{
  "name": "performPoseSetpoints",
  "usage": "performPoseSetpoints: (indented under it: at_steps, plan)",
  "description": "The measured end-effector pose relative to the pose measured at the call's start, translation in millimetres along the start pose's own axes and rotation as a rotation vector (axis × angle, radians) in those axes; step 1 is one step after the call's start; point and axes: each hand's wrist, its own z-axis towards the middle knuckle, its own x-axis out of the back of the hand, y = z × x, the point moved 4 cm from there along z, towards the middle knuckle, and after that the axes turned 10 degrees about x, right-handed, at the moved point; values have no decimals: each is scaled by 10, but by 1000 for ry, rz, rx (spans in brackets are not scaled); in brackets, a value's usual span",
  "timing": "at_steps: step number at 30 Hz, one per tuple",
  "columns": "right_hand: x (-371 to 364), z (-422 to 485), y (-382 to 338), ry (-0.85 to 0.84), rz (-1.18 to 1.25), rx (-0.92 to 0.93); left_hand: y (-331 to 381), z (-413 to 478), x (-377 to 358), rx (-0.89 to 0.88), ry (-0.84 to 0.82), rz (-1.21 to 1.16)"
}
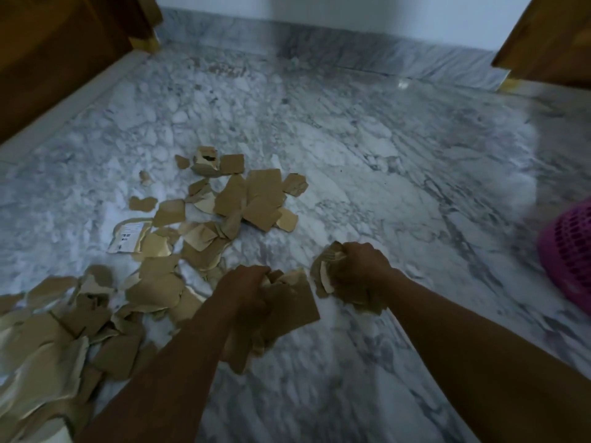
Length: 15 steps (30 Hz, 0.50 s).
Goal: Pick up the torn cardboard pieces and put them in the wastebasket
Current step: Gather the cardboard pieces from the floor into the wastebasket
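Left hand (246,284) and right hand (363,263), fingers seemingly tight around torn cardboard pieces (300,310)

Brown cardboard pieces (252,199), pink wastebasket (569,251)

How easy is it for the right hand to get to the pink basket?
Probably easy, yes. The basket sits off to the side of the right hand, with only bare floor between them. The hand grips cardboard to drop in.

On the floor (351,139), torn cardboard pieces (262,193) at left and centre, wastebasket (569,251) at far right
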Motion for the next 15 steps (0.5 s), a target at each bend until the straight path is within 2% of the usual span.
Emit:
performPoseSetpoints:
  at_steps: [4, 7, 11, 15]
  plan:
    - [133, -177, 191, 41, 158, -15, 13, -121, 153, 35, 40, -149]
    - [502, -369, 348, 154, 502, -32, 129, -202, 368, 1, 133, -350]
    - [1080, -667, 451, 269, 878, 22, 538, -265, 756, 79, 223, -680]
    - [1660, -1005, 503, 426, 1066, 52, 1533, -267, 1200, -85, 90, -933]
